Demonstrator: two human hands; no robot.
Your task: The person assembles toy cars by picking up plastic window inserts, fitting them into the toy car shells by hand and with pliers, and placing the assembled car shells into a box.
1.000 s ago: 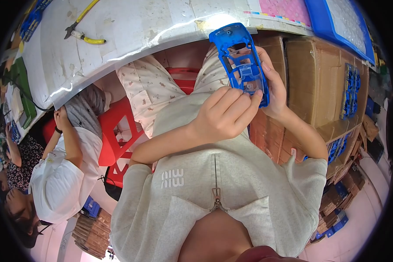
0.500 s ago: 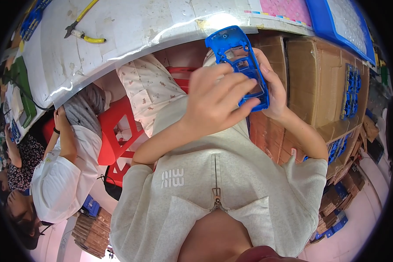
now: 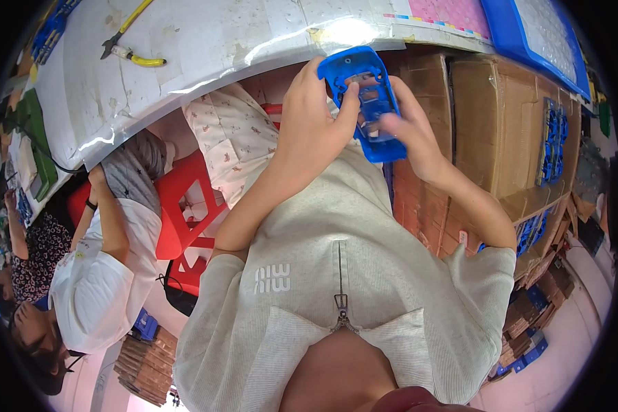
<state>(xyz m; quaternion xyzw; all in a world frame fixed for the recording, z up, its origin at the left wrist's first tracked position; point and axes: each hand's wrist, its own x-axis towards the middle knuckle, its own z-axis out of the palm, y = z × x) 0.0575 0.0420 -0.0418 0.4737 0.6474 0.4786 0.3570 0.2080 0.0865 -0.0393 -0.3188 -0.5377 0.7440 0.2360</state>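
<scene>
A blue plastic housing (image 3: 352,62), open-faced with a frame-like inside, is held tilted between both hands just off the table's near edge. My left hand (image 3: 312,113) grips its left side, fingers round behind and thumb laid over the inner part. On the right side my right hand (image 3: 419,134) is closed round it, its thumb bent over the lower inside and slightly blurred. What lies under the thumbs is partly hidden.
Yellow-handled pliers (image 3: 127,53) lie on the white table (image 3: 206,41). A blue tray (image 3: 511,41) stands at the far right. Below it is a cardboard box (image 3: 487,123), with blue parts (image 3: 553,144) further right. A red chair (image 3: 185,199) and a seated person (image 3: 96,281) are on the left.
My left hand has moved from the lower inside of the housing up to its left side. My right thumb has come over the inside. The housing has shifted slightly left.
</scene>
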